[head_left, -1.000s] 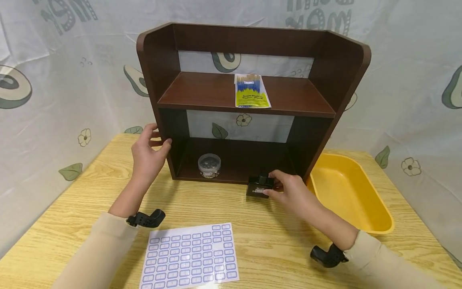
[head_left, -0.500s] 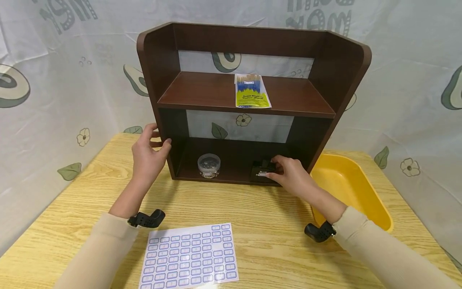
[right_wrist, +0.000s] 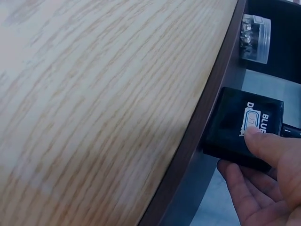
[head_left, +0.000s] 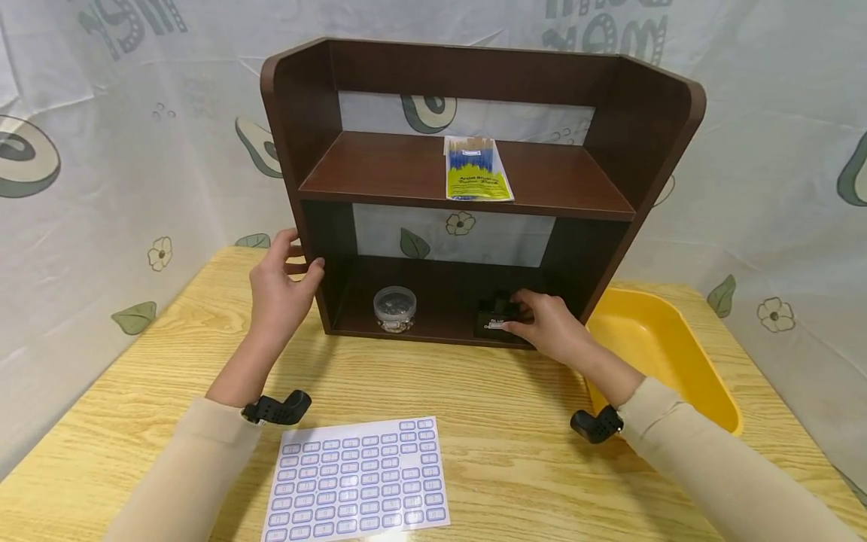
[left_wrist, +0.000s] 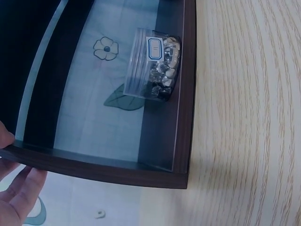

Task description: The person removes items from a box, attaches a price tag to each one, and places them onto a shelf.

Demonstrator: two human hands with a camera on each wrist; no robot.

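Observation:
My right hand [head_left: 552,327] pinches a square black perfume bottle [right_wrist: 235,122] at its right side, thumb on the front by a small numbered label. The bottle stands upright at the front of the dark brown shelf unit's lower board [head_left: 440,331], towards the right. My left hand [head_left: 281,290] grips the left side panel [left_wrist: 94,172] of the unit, thumb on the inner side and fingers outside. Left of the bottle on the same board sits a round clear lidded jar [head_left: 395,309], with shiny pieces inside and a label on its side.
A pack of artist brushes [head_left: 477,173] lies on the upper shelf. To the right of the unit is a yellow tray [head_left: 718,391]. A sheet of blue-framed labels [head_left: 355,482] lies on the wooden table [head_left: 515,452] in front. Patterned cloth hangs behind.
My right hand has moved the perfume bottle from the table in front of the unit up onto the lower board. The left hand has kept its place on the side panel.

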